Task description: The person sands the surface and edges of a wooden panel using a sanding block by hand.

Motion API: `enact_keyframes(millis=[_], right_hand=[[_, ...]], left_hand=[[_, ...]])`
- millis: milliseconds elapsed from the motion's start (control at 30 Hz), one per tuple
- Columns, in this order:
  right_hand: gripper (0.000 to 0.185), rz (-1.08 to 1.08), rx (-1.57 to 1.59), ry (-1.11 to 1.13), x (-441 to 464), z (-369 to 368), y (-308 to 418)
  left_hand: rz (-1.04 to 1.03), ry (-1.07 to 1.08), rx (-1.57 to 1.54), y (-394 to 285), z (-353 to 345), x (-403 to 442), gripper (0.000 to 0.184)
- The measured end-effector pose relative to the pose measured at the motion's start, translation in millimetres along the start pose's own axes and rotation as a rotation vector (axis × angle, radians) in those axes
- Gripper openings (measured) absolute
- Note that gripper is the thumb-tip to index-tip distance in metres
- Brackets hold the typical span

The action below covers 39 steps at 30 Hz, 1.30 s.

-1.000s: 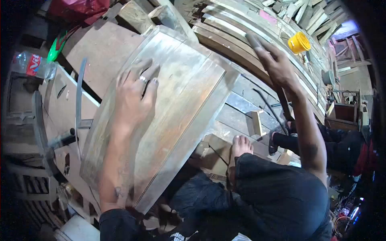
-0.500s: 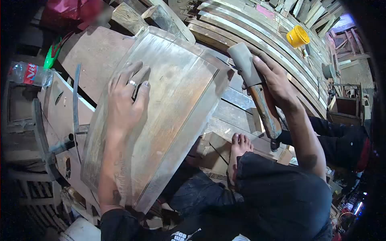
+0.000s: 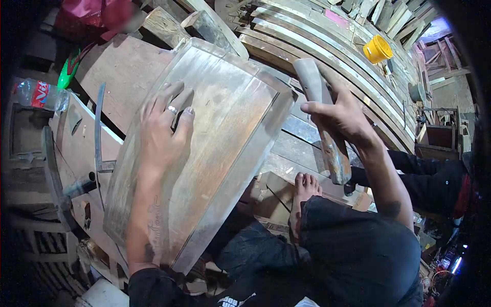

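A wooden panel [image 3: 225, 133] with a framed edge and a dusty, patchy surface lies slanted in front of me. My left hand [image 3: 164, 120], a ring on one finger, rests on its upper left part with the fingers spread. To the right of the panel, my right hand [image 3: 343, 116] grips a sanding block [image 3: 335, 161] in the air. The block is a long piece of wood with a grey sheet that looks like sandpaper around its upper part. It is held apart from the panel. My fingers behind the block are partly hidden.
Long curved boards [image 3: 307, 33] lie beyond the panel, near a yellow bucket [image 3: 377, 49]. Wooden beams [image 3: 215, 33] stand at the panel's far edge. On the left are a plastic bottle [image 3: 41, 94] and a green-handled tool [image 3: 66, 71]. Another person's dark-clothed leg [image 3: 424, 174] shows at right.
My right hand has shifted its grip on the sanding block, and the thumb now lies across its near side. The block has tilted and moved slightly. My left hand has barely moved.
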State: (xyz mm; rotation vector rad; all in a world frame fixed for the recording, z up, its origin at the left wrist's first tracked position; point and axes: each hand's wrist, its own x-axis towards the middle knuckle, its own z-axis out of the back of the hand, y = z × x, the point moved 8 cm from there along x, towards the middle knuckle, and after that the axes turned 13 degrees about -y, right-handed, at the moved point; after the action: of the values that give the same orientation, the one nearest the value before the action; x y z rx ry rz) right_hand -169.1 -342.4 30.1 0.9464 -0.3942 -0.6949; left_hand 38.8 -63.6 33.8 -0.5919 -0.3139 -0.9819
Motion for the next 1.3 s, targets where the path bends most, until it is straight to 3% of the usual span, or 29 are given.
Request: enact_keyframes(millis=[133,200,267,367,467,533,667,867,933,1000,1033,1267,1300], right_hand=[[0.102,0.041,0.018,-0.004,0.2,2.0,6.2],[0.096,-0.345,0.143,0.181,-8.9,-7.6,-10.1],[0.089,-0.340,0.174,0.199,-8.0,-12.6,-21.8],[0.080,-0.041,0.120,0.079,-2.6,-8.8,-7.9],[0.080,-0.044,0.123,0.067,-4.7,-12.9,-6.7],[0.081,-0.156,0.096,0.150,-11.2,-19.4,0.4],[0.077,-0.026,0.012,0.208,-15.6,-28.2,11.0],[0.073,0.071,-0.098,0.116,-10.4,-21.4,8.9],[0.065,0.122,-0.075,0.072,-13.0,-19.7,15.2],[0.055,-0.021,0.021,0.148,-14.1,-23.1,11.5],[0.050,0.041,0.039,0.125,-14.8,-22.7,16.3],[0.051,-0.068,0.116,0.170,-18.5,-22.9,5.8],[0.053,-0.005,0.119,0.159,-18.2,-21.2,10.1]], left_hand=[[0.008,-0.002,0.000,-0.8,0.8,0.2,0.040],[-0.002,-0.006,-0.012,-1.4,0.9,0.7,0.040],[0.005,-0.010,-0.016,-2.5,1.1,1.5,0.039],[0.050,0.021,-0.032,4.0,-2.8,-0.3,0.040],[0.064,0.026,-0.038,3.2,-2.2,-0.5,0.040],[0.062,0.024,-0.027,2.7,-1.1,-1.0,0.040],[0.003,0.020,0.016,-0.3,0.2,0.1,0.042],[0.036,-0.004,-0.056,2.9,-1.7,-0.4,0.041],[0.036,0.009,-0.025,1.2,-1.2,-0.7,0.041],[0.049,0.005,-0.046,2.0,-1.1,0.0,0.041],[0.067,0.013,-0.031,-0.6,0.0,0.7,0.041],[0.042,0.003,-0.049,2.3,-2.4,-0.3,0.042],[0.038,0.014,-0.045,0.9,-1.0,0.4,0.041]])
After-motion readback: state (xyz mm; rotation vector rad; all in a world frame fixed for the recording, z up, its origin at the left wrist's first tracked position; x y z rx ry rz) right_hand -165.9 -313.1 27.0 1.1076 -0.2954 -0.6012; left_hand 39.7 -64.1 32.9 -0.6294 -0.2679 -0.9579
